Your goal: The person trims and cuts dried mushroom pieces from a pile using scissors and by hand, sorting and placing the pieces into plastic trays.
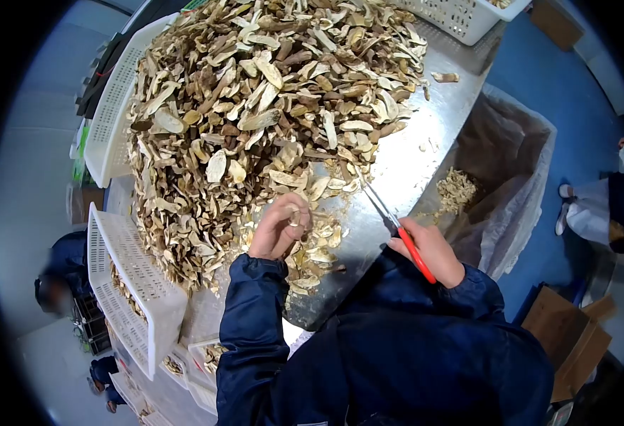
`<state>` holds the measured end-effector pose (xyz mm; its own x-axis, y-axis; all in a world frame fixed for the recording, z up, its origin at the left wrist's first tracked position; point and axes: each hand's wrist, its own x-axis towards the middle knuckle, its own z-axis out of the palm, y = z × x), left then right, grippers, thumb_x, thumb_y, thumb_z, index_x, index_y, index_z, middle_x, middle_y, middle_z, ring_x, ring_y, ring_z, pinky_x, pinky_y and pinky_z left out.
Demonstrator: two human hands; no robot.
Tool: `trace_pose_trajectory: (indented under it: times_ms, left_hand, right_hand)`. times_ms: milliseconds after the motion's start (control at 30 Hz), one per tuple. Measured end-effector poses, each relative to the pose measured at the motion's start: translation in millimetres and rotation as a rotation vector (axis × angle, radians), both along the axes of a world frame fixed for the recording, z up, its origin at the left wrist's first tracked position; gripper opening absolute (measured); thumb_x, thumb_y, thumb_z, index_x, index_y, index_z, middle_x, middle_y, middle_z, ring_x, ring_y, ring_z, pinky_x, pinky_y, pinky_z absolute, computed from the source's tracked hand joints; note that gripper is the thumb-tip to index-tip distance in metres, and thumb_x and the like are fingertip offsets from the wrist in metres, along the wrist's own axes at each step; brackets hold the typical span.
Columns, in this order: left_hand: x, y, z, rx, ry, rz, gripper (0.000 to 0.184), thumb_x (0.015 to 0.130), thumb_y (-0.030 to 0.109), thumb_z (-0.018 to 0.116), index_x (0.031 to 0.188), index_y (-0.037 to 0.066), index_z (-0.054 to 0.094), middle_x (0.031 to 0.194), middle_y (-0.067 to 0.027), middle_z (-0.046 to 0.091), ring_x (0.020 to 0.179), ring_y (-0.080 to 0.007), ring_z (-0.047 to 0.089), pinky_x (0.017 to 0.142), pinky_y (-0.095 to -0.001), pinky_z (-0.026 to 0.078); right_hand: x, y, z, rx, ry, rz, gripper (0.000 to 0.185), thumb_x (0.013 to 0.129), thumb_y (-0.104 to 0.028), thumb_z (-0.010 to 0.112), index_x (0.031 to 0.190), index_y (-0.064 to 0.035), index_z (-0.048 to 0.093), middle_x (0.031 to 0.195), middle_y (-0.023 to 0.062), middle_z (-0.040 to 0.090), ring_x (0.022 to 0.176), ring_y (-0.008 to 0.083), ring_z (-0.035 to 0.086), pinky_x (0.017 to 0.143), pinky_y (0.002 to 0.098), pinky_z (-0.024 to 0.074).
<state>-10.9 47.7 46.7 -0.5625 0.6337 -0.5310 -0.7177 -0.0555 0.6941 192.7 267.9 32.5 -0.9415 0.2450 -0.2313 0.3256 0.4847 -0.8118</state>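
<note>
A large heap of dried mushroom slices (255,106), brown and cream, covers much of the metal table (411,142). My left hand (276,231) is over the near edge of the heap, its fingers curled around a small pale mushroom slice (295,215). In my right hand (433,252) is a pair of red-handled tweezers (413,250). Their two slim metal prongs point away from me, slightly apart, with the tips near slices at the heap's right edge. More loose slices (319,255) lie just right of my left hand.
A plastic-lined bin (539,170) with pale scraps (457,190) stands beyond the table's right edge. White perforated baskets (141,284) line the left side, another basket (461,21) the far right corner. An open cardboard box (560,334) stands lower right. Other people are at both sides.
</note>
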Motion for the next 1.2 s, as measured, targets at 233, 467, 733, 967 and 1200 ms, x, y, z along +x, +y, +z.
trace_pose_trajectory:
  times_ms: [233, 467, 733, 967, 1200]
  left_hand:
    - [-24.8, -23.7, -18.3, -0.277, 0.463, 0.037, 0.019, 0.096, 0.010, 0.050, 0.107, 0.001, 0.063, 0.080, -0.0029, 0.062, 0.058, -0.0055, 0.050, 0.050, -0.0200, 0.038]
    - [-26.3, 0.7, -18.5, -1.109, 1.611, -0.428, 0.033, 0.087, 0.013, 0.058, 0.119, 0.010, 0.054, 0.093, -0.0205, 0.066, 0.071, -0.0358, 0.065, 0.061, -0.0433, 0.051]
    - [-13.9, -23.7, -15.7, -0.493, 0.828, -0.099, 0.021, 0.094, 0.016, 0.055, 0.113, 0.008, 0.052, 0.057, -0.0017, 0.051, 0.049, -0.0143, 0.052, 0.044, -0.0282, 0.041]
    - [22.4, -55.7, -22.6, 0.741, -0.482, 0.218, 0.015, 0.100, 0.026, 0.050, 0.105, 0.012, 0.053, 0.064, 0.0064, 0.040, 0.048, -0.0030, 0.035, 0.042, -0.0168, 0.028]
    - [52.9, -60.8, 4.5, 0.451, -0.194, 0.504, 0.013, 0.098, 0.019, 0.048, 0.106, 0.011, 0.053, 0.072, 0.0022, 0.044, 0.051, -0.0063, 0.035, 0.044, -0.0191, 0.027]
  right_hand:
    - [-1.0, -2.9, 2.8, 0.012, 0.031, -0.008, 0.041, 0.085, -0.035, 0.069, 0.105, -0.0008, 0.058, 0.077, 0.0228, 0.064, 0.073, 0.0417, 0.062, 0.063, 0.0445, 0.0483]
    - [-3.6, -6.4, 8.3, 0.037, 0.042, 0.018, 0.042, 0.085, -0.034, 0.070, 0.106, -0.0004, 0.058, 0.077, 0.0226, 0.064, 0.073, 0.0412, 0.062, 0.063, 0.0437, 0.0485]
    - [-8.2, -9.3, 8.4, 0.006, -0.014, 0.021, 0.042, 0.084, -0.034, 0.070, 0.107, -0.0004, 0.058, 0.077, 0.0234, 0.063, 0.072, 0.0415, 0.062, 0.063, 0.0427, 0.0484]
    - [-22.4, -17.2, 16.2, -0.041, -0.045, 0.101, 0.039, 0.085, -0.034, 0.069, 0.104, -0.0014, 0.058, 0.068, 0.0199, 0.059, 0.064, 0.0392, 0.059, 0.058, 0.0412, 0.0457]
    - [-39.4, -45.8, 28.6, -0.079, 0.024, 0.320, 0.057, 0.081, -0.036, 0.071, 0.124, -0.0042, 0.051, 0.074, 0.0177, 0.061, 0.070, 0.0375, 0.062, 0.064, 0.0408, 0.0488]
